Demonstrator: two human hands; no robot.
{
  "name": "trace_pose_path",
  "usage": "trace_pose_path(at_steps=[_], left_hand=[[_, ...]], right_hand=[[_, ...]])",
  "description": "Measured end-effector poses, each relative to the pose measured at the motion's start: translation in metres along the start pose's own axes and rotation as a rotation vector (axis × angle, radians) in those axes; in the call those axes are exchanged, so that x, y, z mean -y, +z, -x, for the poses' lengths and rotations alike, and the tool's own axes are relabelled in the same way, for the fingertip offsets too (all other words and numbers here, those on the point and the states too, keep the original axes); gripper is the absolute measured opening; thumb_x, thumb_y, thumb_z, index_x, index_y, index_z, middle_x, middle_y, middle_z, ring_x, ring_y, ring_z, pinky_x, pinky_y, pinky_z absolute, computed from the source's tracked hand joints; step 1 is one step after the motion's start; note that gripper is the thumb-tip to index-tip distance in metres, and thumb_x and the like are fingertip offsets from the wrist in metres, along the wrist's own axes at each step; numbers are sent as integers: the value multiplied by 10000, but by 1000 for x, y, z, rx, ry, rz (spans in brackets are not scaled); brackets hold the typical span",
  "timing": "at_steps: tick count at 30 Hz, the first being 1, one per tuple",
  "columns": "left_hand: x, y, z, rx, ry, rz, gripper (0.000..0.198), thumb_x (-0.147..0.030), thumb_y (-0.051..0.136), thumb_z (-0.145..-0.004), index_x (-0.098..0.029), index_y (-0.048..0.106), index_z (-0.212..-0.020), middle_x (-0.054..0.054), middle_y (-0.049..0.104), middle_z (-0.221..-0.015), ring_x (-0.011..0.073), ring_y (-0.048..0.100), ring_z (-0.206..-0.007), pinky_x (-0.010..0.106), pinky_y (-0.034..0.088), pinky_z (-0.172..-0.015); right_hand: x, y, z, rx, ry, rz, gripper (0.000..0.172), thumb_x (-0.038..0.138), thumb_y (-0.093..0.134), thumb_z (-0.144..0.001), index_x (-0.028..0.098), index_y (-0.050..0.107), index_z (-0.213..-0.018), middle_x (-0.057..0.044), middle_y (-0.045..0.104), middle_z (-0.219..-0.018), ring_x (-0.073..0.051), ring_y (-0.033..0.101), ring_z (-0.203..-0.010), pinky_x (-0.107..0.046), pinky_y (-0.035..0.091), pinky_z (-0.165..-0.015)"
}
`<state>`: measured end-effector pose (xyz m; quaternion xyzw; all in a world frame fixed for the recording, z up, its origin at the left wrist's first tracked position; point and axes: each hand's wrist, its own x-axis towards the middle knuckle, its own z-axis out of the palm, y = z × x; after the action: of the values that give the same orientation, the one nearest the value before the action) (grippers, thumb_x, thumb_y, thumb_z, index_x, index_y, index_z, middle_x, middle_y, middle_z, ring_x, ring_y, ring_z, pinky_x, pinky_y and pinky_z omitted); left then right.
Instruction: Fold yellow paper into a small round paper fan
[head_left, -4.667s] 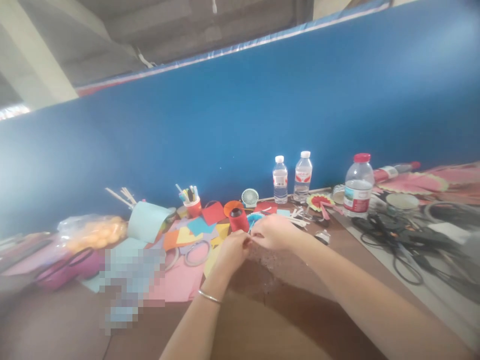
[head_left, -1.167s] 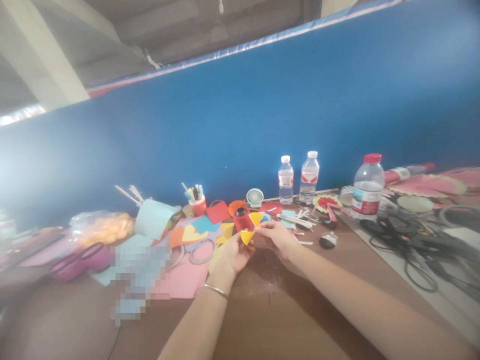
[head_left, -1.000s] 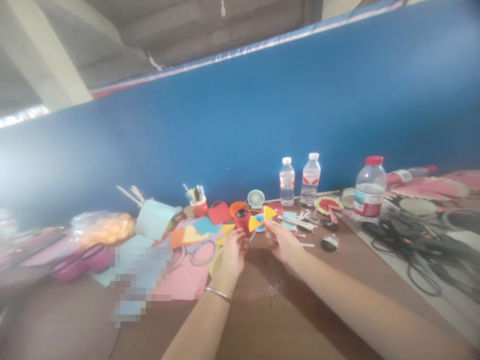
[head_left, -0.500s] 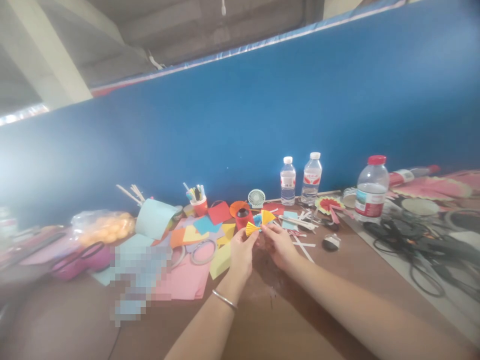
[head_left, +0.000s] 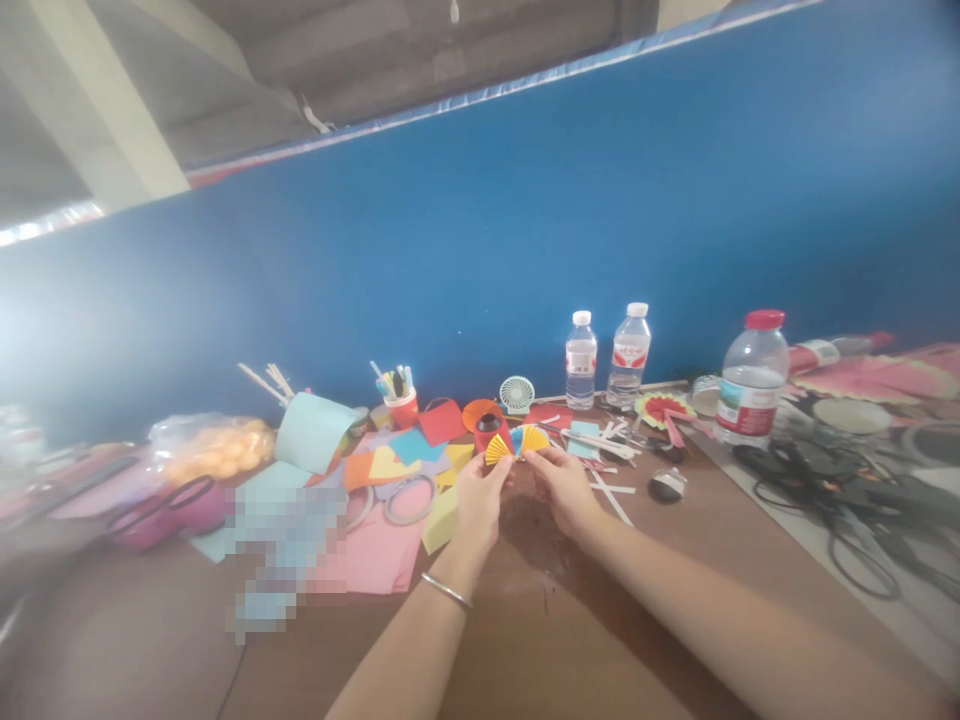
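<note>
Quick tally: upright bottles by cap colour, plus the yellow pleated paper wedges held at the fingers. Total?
white-cap bottles: 2
red-cap bottle: 1
yellow pleated wedges: 2
Total: 5

Paper fan [head_left: 517, 442] between hands, before cup [head_left: 491, 432].

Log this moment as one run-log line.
left hand: pinches paper fan | right hand: pinches paper fan | paper fan: yellow-blue, above table
</note>
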<state>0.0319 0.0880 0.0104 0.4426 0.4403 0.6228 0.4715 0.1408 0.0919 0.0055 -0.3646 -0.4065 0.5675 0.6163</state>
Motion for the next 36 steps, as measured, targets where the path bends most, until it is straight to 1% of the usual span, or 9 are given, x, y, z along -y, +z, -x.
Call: trace_pose_path(at_steps=[3,8,13,17,20,23,29,33,36], left_hand=[[-1,4,2,3,-23,97,292,-287,663,-629,-150,608,-882,49,638,-821,125,571,-691,225,438,-632],[-4,9,5,-3,1,131,292,-267,653,-645,-140,584,-899,66,649,-849,139,593,-719,246,446,-682],[-5,7,4,-15,33,94,300,-256,667,-630,-140,577,-891,67,650,-836,147,599,-734,255,448,-703],[-4,4,4,-6,37,56,292,-260,664,-636,-143,574,-888,67,646,-809,142,595,-716,252,452,-676],[-3,3,3,-13,37,46,283,-264,668,-631,-141,577,-868,72,648,-801,147,597,-717,258,451,-676],[-2,3,4,-20,44,38,287,-274,670,-627,-142,578,-864,73,648,-807,151,598,-724,265,449,-686],[-1,3,5,0,73,11,276,-296,649,-649,-147,582,-872,69,640,-834,151,588,-749,269,438,-719],[1,3,5,-7,84,-10,236,-308,636,-658,-133,593,-810,51,631,-784,145,576,-722,272,433,-715],[2,4,5,3,52,38,207,-291,646,-647,-134,581,-765,31,616,-753,134,569,-703,267,434,-704]], right_hand=[[0,0,1,13,19,29,280,407,649,-615,147,546,-619,90,326,-402,-40,214,-369,-199,140,-373],[2,1,3,34,-16,91,268,398,646,-611,153,538,-601,83,343,-421,-45,225,-389,-199,155,-385],[2,1,3,16,-40,131,275,410,639,-617,151,548,-597,72,374,-429,-47,250,-396,-199,183,-391],[0,1,2,13,-71,148,303,449,636,-599,152,576,-608,40,456,-456,-67,334,-413,-208,243,-408],[0,1,3,18,-79,164,317,471,626,-596,157,587,-617,29,482,-467,-86,380,-435,-216,271,-422],[0,1,3,15,-77,165,311,462,625,-598,155,582,-610,32,478,-471,-84,375,-438,-215,271,-423],[2,2,4,6,-57,189,271,401,628,-621,142,553,-592,53,417,-463,-56,293,-422,-199,224,-405],[6,3,5,-9,-69,231,249,369,619,-628,133,556,-578,40,445,-494,-63,327,-450,-197,250,-416],[9,4,6,-17,-73,252,230,346,620,-624,133,559,-562,32,465,-502,-73,358,-471,-199,279,-431]])
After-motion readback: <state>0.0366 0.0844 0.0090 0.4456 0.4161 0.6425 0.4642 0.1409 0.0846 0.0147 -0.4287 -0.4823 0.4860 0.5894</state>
